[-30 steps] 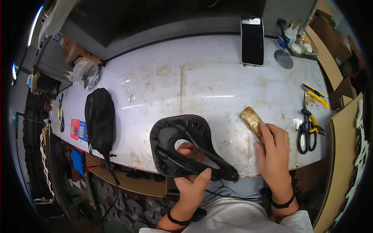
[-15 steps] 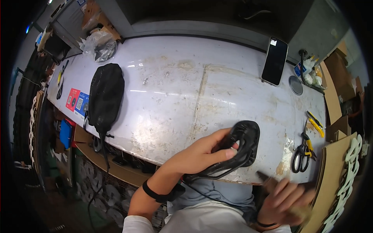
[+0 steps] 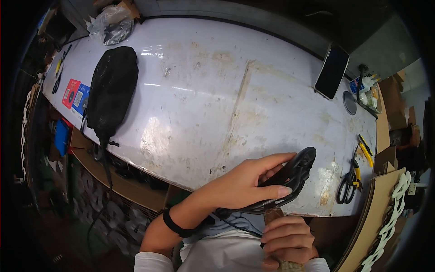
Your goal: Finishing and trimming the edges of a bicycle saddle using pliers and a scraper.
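Observation:
My left hand (image 3: 244,183) grips a black, glossy, rounded piece (image 3: 297,174) with a folded rim, over the front edge of the table. Its thumb lies on top and the fingers curl behind. In my right hand (image 3: 290,240) is a brown, worn-handled tool (image 3: 273,215), its dark tip against the underside of the black piece. Exactly what kind of tool it is cannot be made out. At the left of the table lies a black, elongated cover (image 3: 113,90), a dark cord or strap hanging from its narrow end over the edge.
Scissors (image 3: 348,183) and a yellow cutter (image 3: 366,152) lie at the right, near a cardboard sheet (image 3: 376,217). A phone (image 3: 332,72) leans at the back right beside a round grey lid (image 3: 349,103). A clear plastic bag (image 3: 113,27) sits at the back left of the white table (image 3: 190,122).
My right hand has moved left and up, bringing the tool against the black piece. My left hand has tilted the piece more edge-on. The whole view has shifted somewhat.

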A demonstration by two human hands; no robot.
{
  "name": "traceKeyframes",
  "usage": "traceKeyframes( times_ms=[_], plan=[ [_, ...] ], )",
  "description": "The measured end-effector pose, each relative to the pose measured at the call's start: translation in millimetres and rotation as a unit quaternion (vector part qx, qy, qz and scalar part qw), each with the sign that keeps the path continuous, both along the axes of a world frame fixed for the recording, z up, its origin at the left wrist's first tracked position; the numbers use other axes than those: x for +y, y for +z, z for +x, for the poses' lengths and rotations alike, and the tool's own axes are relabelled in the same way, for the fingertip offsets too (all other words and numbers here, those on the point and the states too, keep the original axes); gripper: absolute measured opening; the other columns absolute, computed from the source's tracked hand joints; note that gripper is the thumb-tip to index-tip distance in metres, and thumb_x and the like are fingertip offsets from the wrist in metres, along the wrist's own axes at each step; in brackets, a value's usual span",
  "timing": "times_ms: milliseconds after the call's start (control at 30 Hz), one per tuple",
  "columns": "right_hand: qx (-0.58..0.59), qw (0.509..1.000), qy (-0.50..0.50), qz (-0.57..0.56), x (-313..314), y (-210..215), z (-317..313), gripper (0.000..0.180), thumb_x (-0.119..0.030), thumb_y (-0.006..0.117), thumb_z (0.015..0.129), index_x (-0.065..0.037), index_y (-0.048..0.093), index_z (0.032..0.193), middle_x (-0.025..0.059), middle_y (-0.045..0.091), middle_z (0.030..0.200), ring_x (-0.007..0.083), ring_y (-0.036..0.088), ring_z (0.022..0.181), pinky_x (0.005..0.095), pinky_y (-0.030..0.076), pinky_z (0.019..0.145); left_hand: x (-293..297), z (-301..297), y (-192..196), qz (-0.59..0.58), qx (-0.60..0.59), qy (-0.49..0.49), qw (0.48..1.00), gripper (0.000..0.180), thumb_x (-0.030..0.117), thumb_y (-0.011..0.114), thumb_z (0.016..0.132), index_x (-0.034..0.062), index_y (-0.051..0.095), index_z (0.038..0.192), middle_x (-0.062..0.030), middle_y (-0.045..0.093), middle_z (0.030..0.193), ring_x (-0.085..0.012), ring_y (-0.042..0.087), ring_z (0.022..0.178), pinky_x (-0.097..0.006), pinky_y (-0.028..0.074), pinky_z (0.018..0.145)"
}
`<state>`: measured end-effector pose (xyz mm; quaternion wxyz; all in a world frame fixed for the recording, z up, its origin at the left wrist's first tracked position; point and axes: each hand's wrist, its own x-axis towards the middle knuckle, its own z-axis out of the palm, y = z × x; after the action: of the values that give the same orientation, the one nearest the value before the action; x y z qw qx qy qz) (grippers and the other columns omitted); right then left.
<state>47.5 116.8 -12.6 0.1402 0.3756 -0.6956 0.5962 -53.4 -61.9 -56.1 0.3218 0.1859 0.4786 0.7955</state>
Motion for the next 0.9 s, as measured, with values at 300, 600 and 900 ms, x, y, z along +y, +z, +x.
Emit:
traceKeyframes(
  times_ms=[300, 600, 900],
  plan=[
    [0.026, 0.998, 0.021, -0.057, -8.3, 1.5, -16.1, 0.04, -0.02, 0.078, 0.102, -0.003, 0.053, 0.075, 0.0119, 0.066, 0.076, 0.0291, 0.072, 0.067, 0.0472, 0.065, 0.066, -4.5, -2.4, 5.3, -0.026, -0.042, -0.01, 0.999, 0.071, 0.013, 0.075, 0.104, -0.0014, 0.042, 0.164, -0.0117, 0.071, 0.128, -0.0125, 0.064, 0.113, -0.031, 0.053, 0.101],
    [-0.029, 0.996, -0.012, -0.089, -11.9, 11.4, -19.2, 0.037, -0.01, 0.074, 0.102, -0.002, 0.049, 0.076, 0.0113, 0.064, 0.071, 0.0278, 0.066, 0.06, 0.0458, 0.061, 0.06, -5.2, -6.6, 16.2, -0.02, -0.077, -0.025, 0.996, 0.071, 0.012, 0.072, 0.106, -0.0031, 0.038, 0.166, -0.0113, 0.07, 0.132, -0.0126, 0.063, 0.119, -0.03, 0.052, 0.104],
    [-0.04, 0.998, 0.019, -0.051, -5.6, 5.4, -15.7, 0.038, -0.014, 0.075, 0.102, -0.002, 0.048, 0.078, 0.0104, 0.064, 0.074, 0.0271, 0.068, 0.062, 0.0461, 0.062, 0.061, -4.2, -3.6, 7.2, -0.022, -0.052, -0.017, 0.998, 0.069, 0.015, 0.072, 0.107, -0.0041, 0.039, 0.165, -0.0111, 0.068, 0.134, -0.0133, 0.063, 0.119, -0.031, 0.051, 0.105]
  ],
)
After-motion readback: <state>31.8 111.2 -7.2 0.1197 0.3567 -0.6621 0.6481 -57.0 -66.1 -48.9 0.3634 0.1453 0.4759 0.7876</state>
